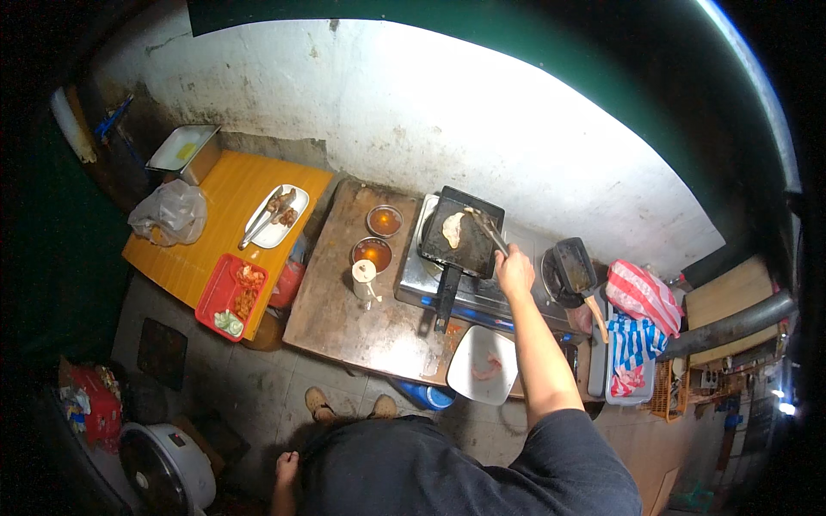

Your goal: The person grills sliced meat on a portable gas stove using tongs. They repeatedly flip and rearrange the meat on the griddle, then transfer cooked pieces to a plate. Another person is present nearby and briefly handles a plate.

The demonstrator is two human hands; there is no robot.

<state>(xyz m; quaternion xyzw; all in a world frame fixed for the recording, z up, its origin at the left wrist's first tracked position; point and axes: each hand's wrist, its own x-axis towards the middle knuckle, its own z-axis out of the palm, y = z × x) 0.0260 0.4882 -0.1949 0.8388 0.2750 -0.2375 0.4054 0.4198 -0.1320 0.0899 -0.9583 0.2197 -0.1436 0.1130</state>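
My right hand [516, 274] grips a pair of metal tongs [493, 235]. Their tips rest at the upper right end of a pale, flat piece of meat [453, 231], which lies in a black square frying pan [479, 257]. The pan sits on the left burner of a steel gas stove [409, 286], its handle towards me. Low by my body hangs my left hand [287, 466], fingers curled and nothing visible in it. Below the stove, a white dish [468, 371] at the table's front edge holds a strip of raw meat [488, 367].
Two sauce bowls [385, 220] and a white cup [364, 272] stand left of the stove. A yellow table [235, 187] bears a plate [274, 238] with cooked meat and tongs, plus a red tray [213, 290]. Rightwards are a small wooden-handled pan [574, 263] and a bag-filled grey bin [629, 396].
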